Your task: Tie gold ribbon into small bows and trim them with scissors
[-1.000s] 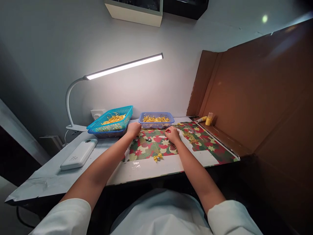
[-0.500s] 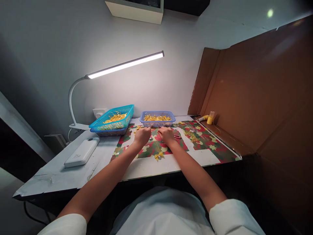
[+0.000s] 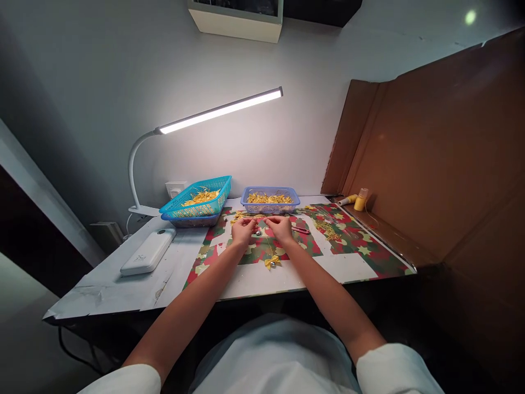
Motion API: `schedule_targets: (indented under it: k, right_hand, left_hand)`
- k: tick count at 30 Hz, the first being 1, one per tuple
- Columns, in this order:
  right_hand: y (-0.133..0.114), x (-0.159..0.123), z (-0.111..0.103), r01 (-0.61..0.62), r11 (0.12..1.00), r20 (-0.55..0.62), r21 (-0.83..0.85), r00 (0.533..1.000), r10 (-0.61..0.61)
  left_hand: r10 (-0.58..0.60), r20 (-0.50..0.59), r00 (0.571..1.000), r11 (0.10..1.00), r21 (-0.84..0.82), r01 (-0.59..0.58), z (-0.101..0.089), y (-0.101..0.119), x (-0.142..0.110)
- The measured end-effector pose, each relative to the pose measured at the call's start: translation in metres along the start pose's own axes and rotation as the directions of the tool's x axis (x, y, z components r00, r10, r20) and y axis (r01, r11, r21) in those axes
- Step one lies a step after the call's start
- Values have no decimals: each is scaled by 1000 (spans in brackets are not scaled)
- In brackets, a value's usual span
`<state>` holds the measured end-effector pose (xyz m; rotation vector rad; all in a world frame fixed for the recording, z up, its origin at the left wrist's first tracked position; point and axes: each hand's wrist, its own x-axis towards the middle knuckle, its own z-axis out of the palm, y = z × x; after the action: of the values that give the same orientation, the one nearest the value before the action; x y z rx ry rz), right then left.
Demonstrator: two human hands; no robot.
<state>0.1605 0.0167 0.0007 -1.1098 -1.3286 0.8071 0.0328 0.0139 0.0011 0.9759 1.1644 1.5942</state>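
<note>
Over the patterned sheet, my left hand (image 3: 243, 230) and my right hand (image 3: 280, 229) are close together, fingertips pinched and almost meeting. A thin gold cord (image 3: 268, 244) runs up from a yellow ribbon bow (image 3: 272, 262) to the pinched fingers; its upper end is too fine to follow. The bow lies nearer the table's front edge with a small silver bell (image 3: 273, 265) at its middle. Another silver bell (image 3: 258, 233) is between my hands. Just beyond my left fingers lie yellow ribbon pieces (image 3: 237, 218). A pink-red tool (image 3: 301, 230), possibly thread snips, lies right of my right hand.
Behind my hands stands a purple basket (image 3: 270, 208) of gold ribbon pieces. A teal basket (image 3: 197, 208) rests on another at left, near a white power bank (image 3: 148, 253) and lit lamp (image 3: 221, 109). Gold cord (image 3: 327, 231) and a yellow thread spool (image 3: 361, 201) are right, by cardboard (image 3: 430, 148).
My hands have turned from closed fists into fingertip pinches, still close together. The whole view has shifted slightly, and the bow stays on the table.
</note>
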Motion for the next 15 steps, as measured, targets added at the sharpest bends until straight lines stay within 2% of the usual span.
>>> schedule_targets:
  k: [3, 6, 10, 15]
  right_hand:
    - [-2, -4, 4, -149, 953, 56, 262, 989, 139]
    - [-6, -9, 7, -222, 876, 86, 429, 975, 205]
    - [-11, -14, 9, -218, 848, 75, 484, 975, 209]
    - [-14, -16, 8, -180, 846, 85, 502, 984, 159]
  left_hand:
    - [-32, -12, 999, 987, -155, 30, 1, -4, -2]
    - [-44, 12, 999, 973, -226, 46, 0, -6, -2]
    - [-41, 36, 998, 965, -259, 49, -2, -8, -2]
    - [-14, 3, 1000, 961, -275, 14, -3, -8, -2]
